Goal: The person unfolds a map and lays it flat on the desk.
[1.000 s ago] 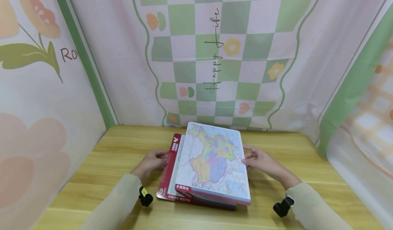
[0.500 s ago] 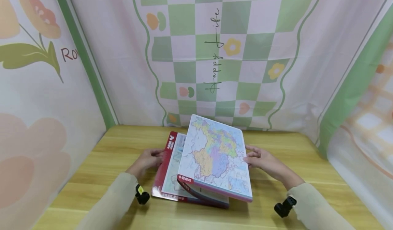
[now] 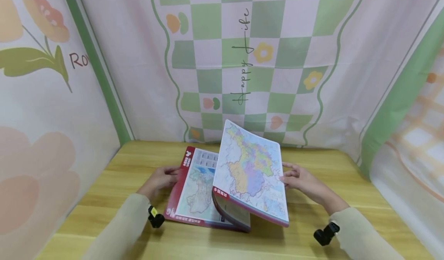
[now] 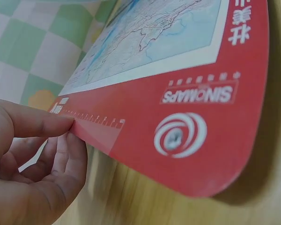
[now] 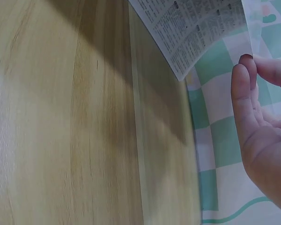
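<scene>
The folded map (image 3: 229, 181) is located at the centre of the wooden table (image 3: 114, 183), between the two hands. Clock positions refer to the head view, with the dial centred on the map.

The left hand (image 3: 160, 181) is at 9 o'clock. Its thumb and finger are clamped on the edge of the red-bordered leaf (image 3: 195, 188), beside a printed ruler scale. This leaf carries a map and, in the left wrist view, inverted SINOMAPS lettering.

The right hand (image 3: 302, 181) is at 3 o'clock. Its thumb and fingertips are clamped on the outer edge of the upper leaf (image 3: 251, 171). This leaf is raised and tilted, overlaps the red-bordered leaf, and shows a map of multicoloured regions. Its underside, seen in the right wrist view, bears dense small print.

A curved section (image 3: 231, 213) shows between the leaves at 6 o'clock. Black wrist cameras (image 3: 156, 218) are located at 8 and 4 o'clock. A green-and-white checkered curtain (image 3: 236, 79) hangs at 12 o'clock.
</scene>
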Demonstrator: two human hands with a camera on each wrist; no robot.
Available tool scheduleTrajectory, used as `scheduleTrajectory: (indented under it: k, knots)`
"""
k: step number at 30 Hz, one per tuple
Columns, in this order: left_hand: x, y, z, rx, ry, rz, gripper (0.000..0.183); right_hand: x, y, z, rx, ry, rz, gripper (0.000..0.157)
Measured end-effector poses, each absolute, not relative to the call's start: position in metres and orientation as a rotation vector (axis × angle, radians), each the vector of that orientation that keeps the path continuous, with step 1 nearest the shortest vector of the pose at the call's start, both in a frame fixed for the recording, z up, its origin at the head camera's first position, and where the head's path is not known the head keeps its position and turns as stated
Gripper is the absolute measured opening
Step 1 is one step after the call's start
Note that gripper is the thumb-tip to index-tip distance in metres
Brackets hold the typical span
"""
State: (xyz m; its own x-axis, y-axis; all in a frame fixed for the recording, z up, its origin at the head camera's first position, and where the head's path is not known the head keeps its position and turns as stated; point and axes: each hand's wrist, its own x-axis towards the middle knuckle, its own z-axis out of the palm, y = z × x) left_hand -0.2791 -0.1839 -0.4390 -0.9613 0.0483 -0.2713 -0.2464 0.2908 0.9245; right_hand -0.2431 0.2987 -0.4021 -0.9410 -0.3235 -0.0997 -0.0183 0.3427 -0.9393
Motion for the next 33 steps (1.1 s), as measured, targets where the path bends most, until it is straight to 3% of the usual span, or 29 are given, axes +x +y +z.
scheduleTrajectory:
  k: [11,33]
  knots:
    - [-0.285,-0.194,-0.44,-0.137,2.348,1.731,0.051,-0.242,0.305,-0.4,-0.297,2.336,-1.649,0.081]
    - [-0.292,-0.222,-0.438,-0.348,2.351,1.744,0.055,-0.239,0.324,-0.398,-0.302,2.356,-1.614,0.081]
